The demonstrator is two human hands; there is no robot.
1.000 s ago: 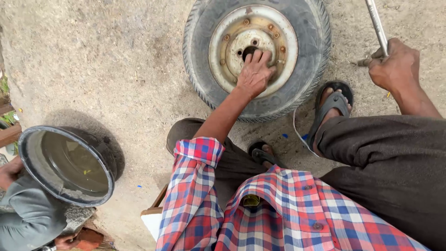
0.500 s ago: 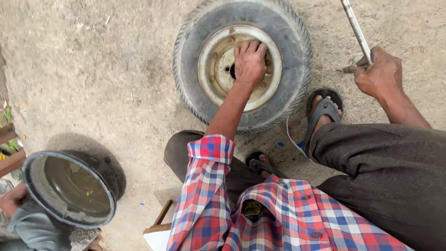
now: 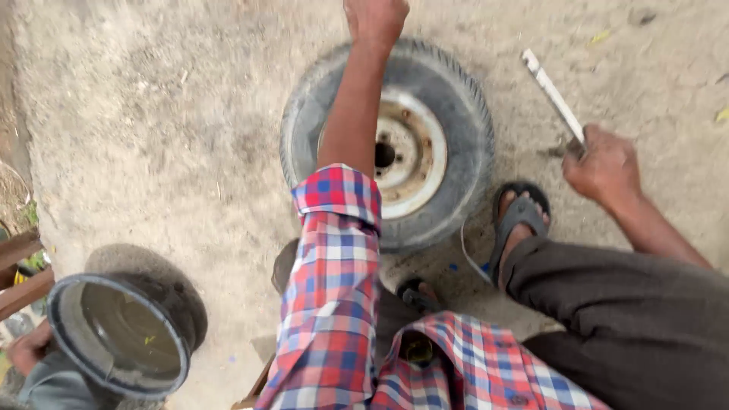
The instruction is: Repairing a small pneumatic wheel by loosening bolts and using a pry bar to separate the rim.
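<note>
Checked sleeve [image 3: 334, 288] fills the near foreground, blurred. Beyond it, the right hand [image 3: 604, 165] has its fingers clamped on a flat metal bar [image 3: 553, 93], which runs up and away from the knuckles. A small tyre on a rusty rim [image 3: 425, 152] lies flat on sandy ground, below the left hand [image 3: 374, 17]; that hand is cut off by the frame edge, fingers unreadable.
</note>
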